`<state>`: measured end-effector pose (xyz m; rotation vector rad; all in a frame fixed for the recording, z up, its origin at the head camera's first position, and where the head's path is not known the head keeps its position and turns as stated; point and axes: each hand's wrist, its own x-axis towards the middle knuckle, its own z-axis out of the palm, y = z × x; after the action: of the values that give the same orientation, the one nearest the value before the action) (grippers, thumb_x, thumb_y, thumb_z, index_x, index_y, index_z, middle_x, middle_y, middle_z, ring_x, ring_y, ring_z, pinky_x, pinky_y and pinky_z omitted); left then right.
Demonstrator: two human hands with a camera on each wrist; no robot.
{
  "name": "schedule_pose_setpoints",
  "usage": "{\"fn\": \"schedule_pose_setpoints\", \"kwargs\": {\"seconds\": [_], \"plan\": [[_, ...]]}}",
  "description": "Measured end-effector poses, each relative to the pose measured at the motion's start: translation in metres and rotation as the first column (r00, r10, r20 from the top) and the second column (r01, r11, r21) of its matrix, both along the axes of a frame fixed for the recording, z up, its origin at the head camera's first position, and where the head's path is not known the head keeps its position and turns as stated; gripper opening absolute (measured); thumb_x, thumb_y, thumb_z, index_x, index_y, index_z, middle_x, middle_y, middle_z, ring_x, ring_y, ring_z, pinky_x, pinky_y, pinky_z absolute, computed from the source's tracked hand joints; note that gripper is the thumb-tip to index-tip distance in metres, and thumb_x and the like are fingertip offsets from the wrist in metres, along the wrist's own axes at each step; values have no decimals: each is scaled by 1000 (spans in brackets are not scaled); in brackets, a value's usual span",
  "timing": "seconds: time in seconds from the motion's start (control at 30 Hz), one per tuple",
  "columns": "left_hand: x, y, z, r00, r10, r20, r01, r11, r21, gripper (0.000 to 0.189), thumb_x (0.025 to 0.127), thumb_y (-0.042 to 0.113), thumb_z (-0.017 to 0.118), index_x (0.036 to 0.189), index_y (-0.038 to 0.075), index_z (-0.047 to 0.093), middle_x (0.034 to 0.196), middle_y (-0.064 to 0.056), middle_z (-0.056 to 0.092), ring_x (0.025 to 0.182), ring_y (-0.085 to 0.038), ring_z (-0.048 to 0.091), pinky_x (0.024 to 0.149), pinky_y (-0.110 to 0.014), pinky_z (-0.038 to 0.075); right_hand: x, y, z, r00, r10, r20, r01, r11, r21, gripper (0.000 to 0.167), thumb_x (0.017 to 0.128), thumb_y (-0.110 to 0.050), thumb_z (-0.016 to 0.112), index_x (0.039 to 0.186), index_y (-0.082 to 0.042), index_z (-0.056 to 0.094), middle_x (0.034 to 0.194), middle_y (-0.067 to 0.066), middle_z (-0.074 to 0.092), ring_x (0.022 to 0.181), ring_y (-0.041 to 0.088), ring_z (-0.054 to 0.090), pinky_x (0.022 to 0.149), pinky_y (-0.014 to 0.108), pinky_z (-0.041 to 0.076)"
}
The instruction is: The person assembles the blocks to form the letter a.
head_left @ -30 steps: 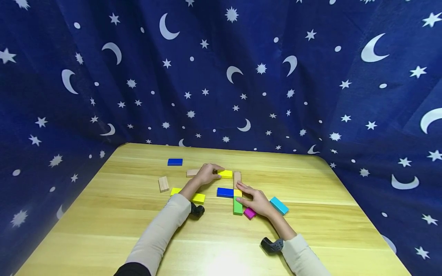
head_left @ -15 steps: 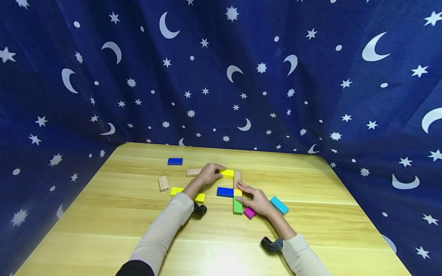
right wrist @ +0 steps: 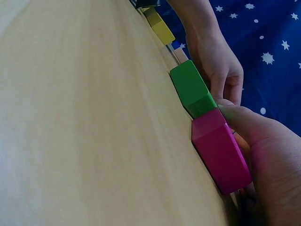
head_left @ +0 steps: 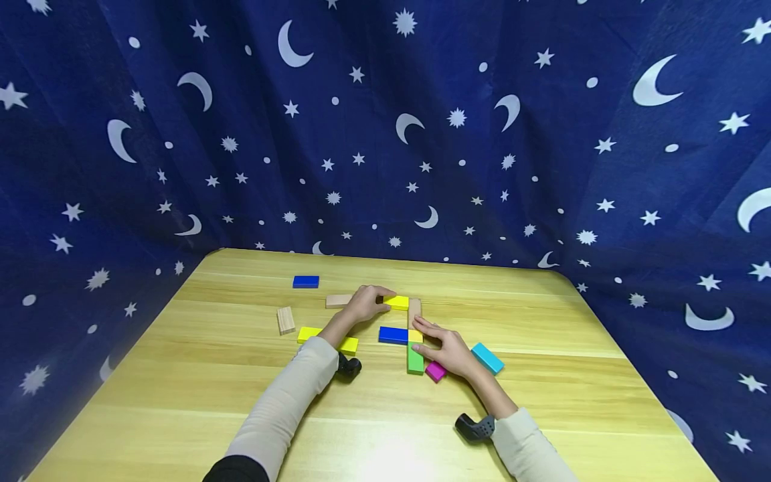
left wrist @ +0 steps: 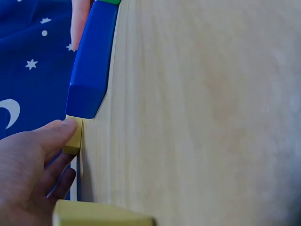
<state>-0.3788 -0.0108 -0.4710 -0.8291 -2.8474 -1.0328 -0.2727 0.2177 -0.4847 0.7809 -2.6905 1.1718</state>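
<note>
My left hand pinches a yellow block between thumb and fingers; the block lies flat, its right end against or very near an upright-running plain wooden block. My right hand has its fairly straight fingers on that wooden block's near end, and its thumb touches the green block. Between these two sits a small orange-yellow block, with a blue block joining it from the left. A magenta block lies beside the green one, under the right hand.
Two yellow blocks lie partly behind the left forearm. Plain wooden blocks and a dark blue block lie farther left. A light blue block is right of the right hand. A star-patterned curtain borders the table.
My left hand has slid the yellow block slightly right, up to the plain wooden block, and then stayed there. My right hand has kept its place.
</note>
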Motion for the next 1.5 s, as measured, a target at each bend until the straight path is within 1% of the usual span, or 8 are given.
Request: {"fn": "schedule_pose_setpoints", "kwargs": {"seconds": [0.2, 0.37, 0.53, 0.83, 1.07, 1.27, 1.4, 1.5], "plan": [[-1, -2, -1, 1000, 1, 22, -2, 999, 34, 40, 84, 20, 69, 123, 13, 61, 122, -5, 59, 117, -22, 50, 97, -35, 39, -2, 1, -1, 1000, -1, 17, 0, 1000, 6, 54, 85, -35, 66, 131, -11, 53, 141, 3, 41, 128, 32, 36, 102, 49, 29], [-2, -14, 1, 1000, 3, 16, -5, 990, 140, 42, 85, 19, 68, 125, 8, 59, 125, -9, 57, 118, -28, 49, 96, -39, 40, -1, 1, -2, 1000, -8, 29, 7, 1000, 6, 56, 84, -37, 66, 132, -11, 52, 141, 2, 41, 128, 32, 35, 102, 49, 28], [-4, -43, 8, 1000, 10, 4, -11, 972, 236, 42, 86, 18, 67, 125, 5, 58, 126, -12, 55, 116, -33, 49, 94, -44, 41, -1, -1, -3, 999, -5, 40, 5, 1000, -4, 56, 84, -38, 66, 132, -11, 52, 140, 3, 42, 128, 29, 35, 103, 47, 28], [-1, -101, 16, 990, 136, -35, -121, 952, 280, 44, 84, 26, 68, 124, 9, 59, 125, -8, 57, 113, -30, 51, 92, -42, 43, 2, -3, 0, 999, -12, 38, 12, 1000, -14, 57, 84, -37, 66, 132, -10, 52, 140, 3, 42, 128, 32, 35, 103, 49, 28], [5, -117, 7, 993, 114, -35, -102, 965, 243, 43, 84, 22, 68, 123, 4, 60, 120, -12, 60, 109, -31, 55, 90, -42, 44, 2, -2, 1, 1000, -17, 23, 17, 1000, -16, 56, 84, -33, 67, 132, -9, 52, 139, 3, 43, 128, 32, 36, 102, 48, 29], [6, -116, -2, 997, 76, 21, -79, 981, 177, 45, 80, 18, 73, 120, 3, 61, 116, -13, 62, 100, -27, 59, 82, -37, 49, 0, 0, -3, 999, -24, 37, 24, 1000, -7, 55, 84, -33, 68, 132, -11, 52, 139, 0, 42, 129, 28, 35, 103, 45, 28], [6, -115, -5, 997, 78, 7, -78, 993, 86, 41, 76, 11, 76, 115, 6, 66, 110, -11, 65, 88, -20, 59, 73, -31, 49, -1, 0, -4, 999, -21, 38, 21, 1000, -6, 55, 84, -33, 67, 132, -10, 52, 140, 0, 42, 129, 27, 35, 104, 45, 28], [6, -112, -2, 997, 72, -4, -71, 995, 67, 38, 75, 7, 76, 112, 7, 68, 108, -10, 66, 87, -20, 59, 73, -31, 49, -1, 0, -4, 999, -18, 34, 18, 1000, -7, 55, 84, -33, 67, 132, -10, 52, 140, 1, 42, 129, 28, 35, 104, 45, 27]]}}
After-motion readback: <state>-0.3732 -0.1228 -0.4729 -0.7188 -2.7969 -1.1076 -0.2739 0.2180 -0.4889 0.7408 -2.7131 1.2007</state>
